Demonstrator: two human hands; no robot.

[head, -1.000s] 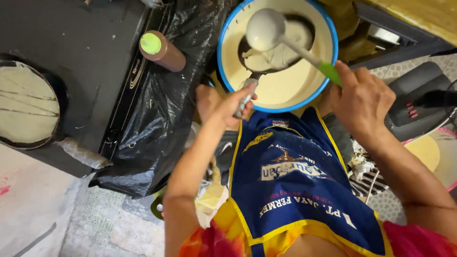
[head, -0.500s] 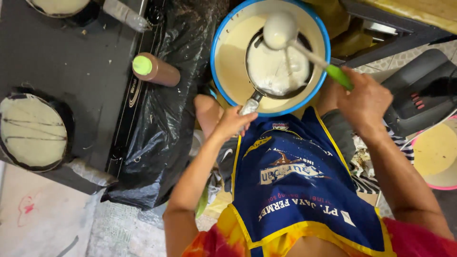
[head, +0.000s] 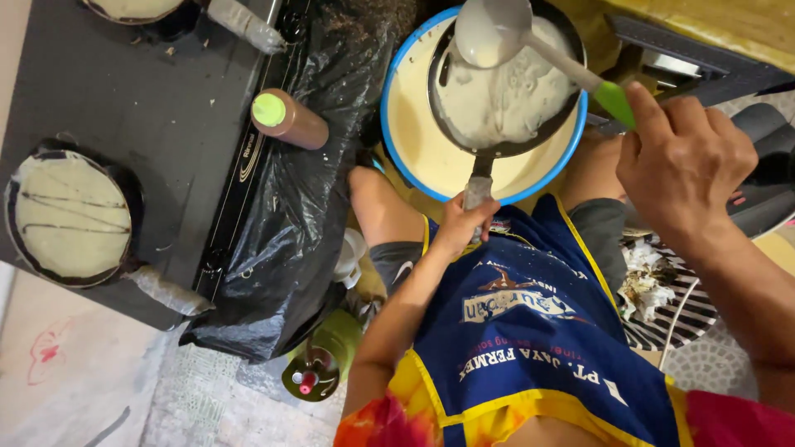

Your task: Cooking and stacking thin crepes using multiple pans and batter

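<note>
My left hand grips the wrapped handle of a small black pan, held over a blue-rimmed basin of pale batter. The pan is coated with white batter. My right hand holds the green handle of a pale ladle, whose bowl hangs over the pan's far edge. I wear a blue apron with yellow trim.
A black stove top lies on the left with a batter-filled pan and part of another pan on it. A brown bottle with a green cap lies on black plastic sheeting. A green gas cylinder stands below.
The pan has come up over the basin and now holds a spread of white batter. The ladle has moved from the basin's middle to its far edge.
</note>
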